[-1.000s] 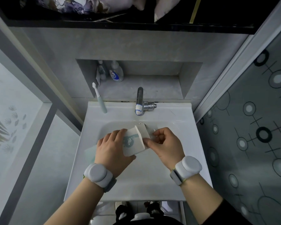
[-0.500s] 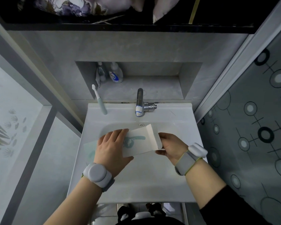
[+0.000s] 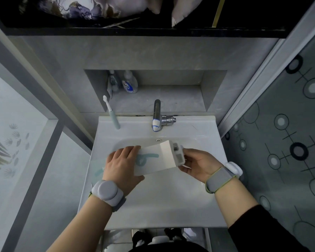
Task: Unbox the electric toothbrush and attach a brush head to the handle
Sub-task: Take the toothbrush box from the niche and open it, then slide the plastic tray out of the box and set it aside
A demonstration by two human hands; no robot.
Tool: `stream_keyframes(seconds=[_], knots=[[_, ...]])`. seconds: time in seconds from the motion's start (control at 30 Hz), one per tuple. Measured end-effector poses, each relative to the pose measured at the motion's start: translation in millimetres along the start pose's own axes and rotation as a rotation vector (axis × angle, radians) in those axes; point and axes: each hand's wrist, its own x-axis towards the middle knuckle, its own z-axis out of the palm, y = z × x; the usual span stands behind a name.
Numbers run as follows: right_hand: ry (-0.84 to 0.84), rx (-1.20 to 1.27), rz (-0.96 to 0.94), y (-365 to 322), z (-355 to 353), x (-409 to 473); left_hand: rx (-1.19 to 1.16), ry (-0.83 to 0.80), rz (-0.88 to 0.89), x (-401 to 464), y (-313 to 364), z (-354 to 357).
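I hold a long white toothbrush box with a teal toothbrush drawing on its top, level above the sink basin. My left hand grips its left part from above. My right hand holds the box's right end, where the end flap stands up and grey parts show inside the opening. The far left end of the box is blurred behind my left hand. An assembled pale green electric toothbrush with a white head stands at the sink's back left corner.
A chrome tap rises at the sink's back middle. Two bottles stand in the wall niche behind it. Patterned glass panels close in both sides. A dark shelf hangs overhead. A black and white object sits on the floor below the sink.
My right hand has turned palm-up and slid to the box's right end. The end flap has swung open and the box has shifted right, showing more of its printed top.
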Motion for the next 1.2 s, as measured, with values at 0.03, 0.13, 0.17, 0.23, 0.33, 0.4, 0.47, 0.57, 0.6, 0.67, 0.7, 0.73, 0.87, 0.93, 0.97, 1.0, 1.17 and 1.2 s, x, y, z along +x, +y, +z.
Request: stream_keyframes(seconds=[0.03, 0.13, 0.17, 0.23, 0.33, 0.4, 0.47, 0.57, 0.6, 0.67, 0.7, 0.73, 0.87, 0.93, 0.97, 1.0, 1.17, 1.2], knots=[[0.01, 0.007, -0.006, -3, -3, 1, 0.003, -0.007, -0.008, 1, -1, 0], [0.062, -0.013, -0.049, -8, -9, 4, 0.011, -0.032, -0.025, 2, -4, 2], [0.087, -0.053, -0.072, -10, -9, 4, 0.007, -0.037, -0.03, 3, -4, 2], [0.128, -0.169, -0.144, -15, -7, 5, 0.001, -0.043, -0.034, 6, -3, 3], [0.099, -0.561, -0.344, -24, -6, 5, 0.012, -0.048, -0.029, 11, -3, 2], [0.009, -1.028, -0.477, -29, -4, 5, 0.011, -0.052, -0.032, 13, -2, 3], [-0.044, -1.437, -0.544, -25, 0, 7, 0.01, -0.051, -0.026, 14, -1, 4], [-0.019, -1.805, -0.703, -11, 3, 16, 0.035, -0.039, 0.008, 15, 3, 6], [-0.017, -1.864, -0.767, -8, 4, 20, 0.042, -0.039, 0.012, 15, 3, 6], [-0.011, -1.91, -0.85, -7, 1, 25, 0.04, -0.041, 0.016, 14, 3, 8], [-0.016, -1.902, -0.856, -8, 0, 27, 0.042, -0.04, 0.015, 14, 1, 9], [-0.022, -1.887, -0.839, -10, -1, 29, 0.046, -0.039, 0.009, 13, 0, 9], [-0.012, -1.892, -0.722, -14, -6, 35, 0.056, -0.03, -0.001, 10, -10, 13], [-0.008, -1.913, -0.681, -17, -5, 39, 0.064, -0.033, -0.014, 9, -19, 14], [-0.001, -1.925, -0.662, -19, -9, 39, 0.065, -0.036, -0.017, 9, -21, 15], [-0.002, -1.934, -0.64, -21, -11, 41, 0.064, -0.04, -0.024, 9, -24, 16], [-0.036, -1.903, -0.559, -29, -16, 51, 0.068, -0.054, -0.042, 9, -44, 22], [-0.022, -1.9, -0.551, -31, -19, 51, 0.07, -0.063, -0.053, 9, -47, 23]])
